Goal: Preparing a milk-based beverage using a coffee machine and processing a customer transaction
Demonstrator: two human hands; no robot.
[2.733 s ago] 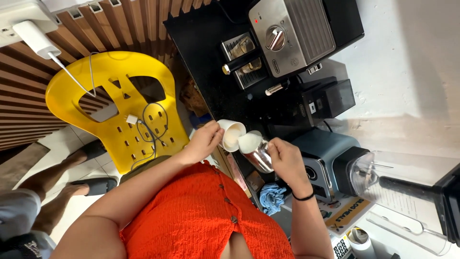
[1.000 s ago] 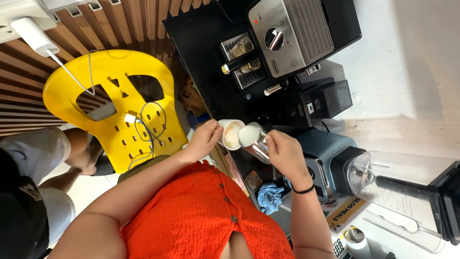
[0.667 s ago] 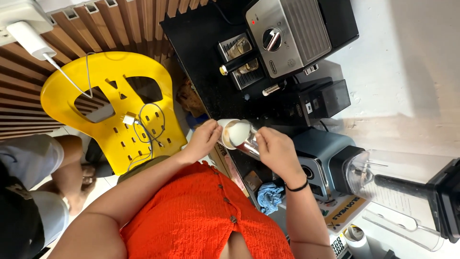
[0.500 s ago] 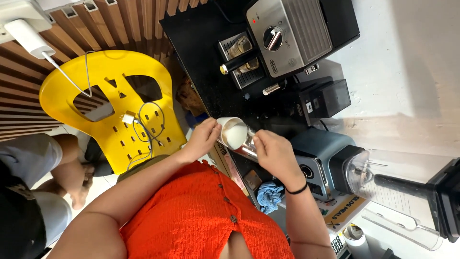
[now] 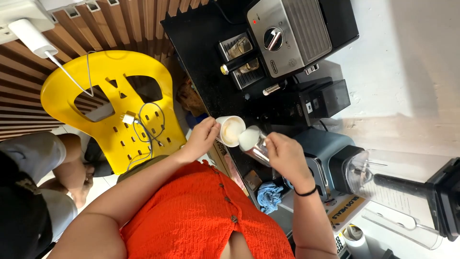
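Observation:
My left hand (image 5: pixel 202 138) holds a white cup (image 5: pixel 230 130) with light brown, foamy liquid in it, tipped towards the right. My right hand (image 5: pixel 286 156), with a black band on the wrist, grips a small metal pitcher (image 5: pixel 252 143) of white milk foam. The pitcher's lip touches the cup's rim. Both are held above the edge of a black counter (image 5: pixel 201 43). My orange top fills the bottom of the view.
A steel espresso machine (image 5: pixel 287 36) stands on the counter, with a black grinder (image 5: pixel 323 98) and a grey blender base (image 5: pixel 330 158) with a clear jug beside it. A blue cloth (image 5: pixel 269 196) lies below. A yellow chair (image 5: pixel 115 115) carries a charger cable. Another person's legs (image 5: pixel 52 163) are at the left.
My right hand has brought the pitcher in against the cup and tipped it. The other person's legs at the left have shifted.

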